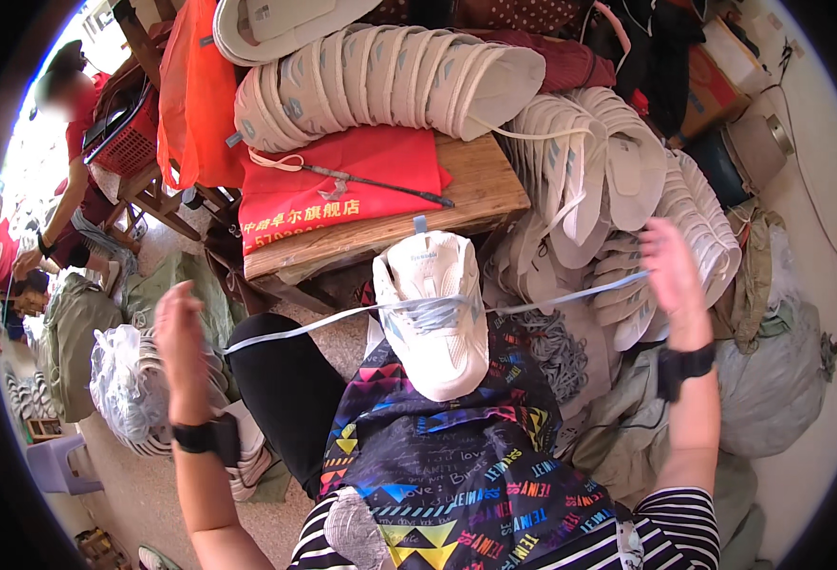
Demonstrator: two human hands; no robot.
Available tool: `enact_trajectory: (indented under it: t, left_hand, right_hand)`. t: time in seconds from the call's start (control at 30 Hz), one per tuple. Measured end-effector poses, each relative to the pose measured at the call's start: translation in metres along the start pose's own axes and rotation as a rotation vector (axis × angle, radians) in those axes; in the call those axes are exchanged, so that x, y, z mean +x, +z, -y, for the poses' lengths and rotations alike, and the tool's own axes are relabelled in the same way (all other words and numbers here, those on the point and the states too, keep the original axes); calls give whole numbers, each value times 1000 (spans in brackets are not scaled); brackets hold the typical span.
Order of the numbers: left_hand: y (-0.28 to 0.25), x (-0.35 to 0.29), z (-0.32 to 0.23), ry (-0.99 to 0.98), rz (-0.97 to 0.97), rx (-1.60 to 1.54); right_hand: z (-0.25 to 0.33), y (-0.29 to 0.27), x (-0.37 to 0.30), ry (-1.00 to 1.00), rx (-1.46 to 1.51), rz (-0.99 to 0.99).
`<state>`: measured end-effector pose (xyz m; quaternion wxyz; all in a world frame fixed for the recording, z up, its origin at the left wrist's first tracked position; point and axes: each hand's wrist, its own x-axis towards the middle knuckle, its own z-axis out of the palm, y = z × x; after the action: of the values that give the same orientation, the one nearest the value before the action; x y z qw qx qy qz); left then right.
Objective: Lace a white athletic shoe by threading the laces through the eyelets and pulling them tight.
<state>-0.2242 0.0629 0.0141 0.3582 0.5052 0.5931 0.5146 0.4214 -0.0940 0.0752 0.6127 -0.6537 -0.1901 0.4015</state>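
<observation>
A white sneaker [447,366] rests on my apron-covered lap, toe toward me, with pale blue laces threaded across its tongue. My left hand [180,332] is out to the left, fingers bent, at one end of the shoelace [295,330]. Far to the right, my right hand [673,271] pinches the other lace end. Both ends stretch sideways from the shoe, fairly taut. The fingertips of my left hand are partly hidden.
Ahead stands a wooden bench [485,180] bearing a red bag [342,180], a thin dark rod [390,187] and a row of nested shoe uppers [380,85]. More shoes [694,228] are stacked right, above a bundle of grey laces [556,356]. Another person [76,190] sits far left.
</observation>
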Motion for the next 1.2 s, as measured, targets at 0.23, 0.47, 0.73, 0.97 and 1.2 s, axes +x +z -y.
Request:
enact_trajectory:
  t: [0.23,0.47,0.73,0.97,1.2]
  left_hand:
    - [152,-87,-42,-179,609,-383]
    - [170,-111,-50,-277,697,-266]
    - [164,-114,-53,-389,776,-96]
    - [169,-110,-46,-389,778,-106]
    - [177,-100,-61,274,713,402]
  right_hand:
    - [-68,151,-67,145,-213,594]
    - [-98,168,-70,-191,-458,637]
    - [-76,179,-72,-441,-814,674]
    - [-75,187,-75,-1024,-1267,614]
    - [-48,196,-56,-1092,-1534,1029]
